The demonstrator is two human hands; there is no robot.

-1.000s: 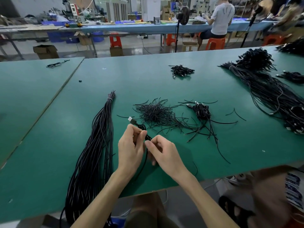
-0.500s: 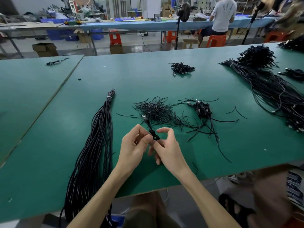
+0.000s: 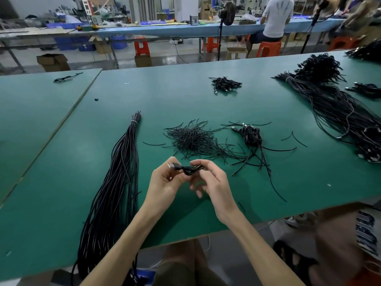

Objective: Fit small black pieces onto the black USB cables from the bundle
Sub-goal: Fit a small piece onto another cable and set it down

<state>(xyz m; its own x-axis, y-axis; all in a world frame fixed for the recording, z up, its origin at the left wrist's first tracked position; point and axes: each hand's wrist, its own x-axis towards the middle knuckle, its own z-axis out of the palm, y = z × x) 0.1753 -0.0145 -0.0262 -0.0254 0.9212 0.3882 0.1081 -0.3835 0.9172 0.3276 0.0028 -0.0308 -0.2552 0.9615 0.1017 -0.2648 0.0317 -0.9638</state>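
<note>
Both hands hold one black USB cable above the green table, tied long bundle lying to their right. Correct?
No. The head view shows the tied long bundle lying to their left, beside the left hand. The rest is right: left hand and right hand both hold the black USB cable above the green table.

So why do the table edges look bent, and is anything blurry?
Head view: the wide-angle lens bows the green table edges; the left hand and right hand holding the USB cable look fairly sharp, though the right hand's lower fingers smear slightly; the bottom right corner is blurred; light is soft, shadows faint.
</note>
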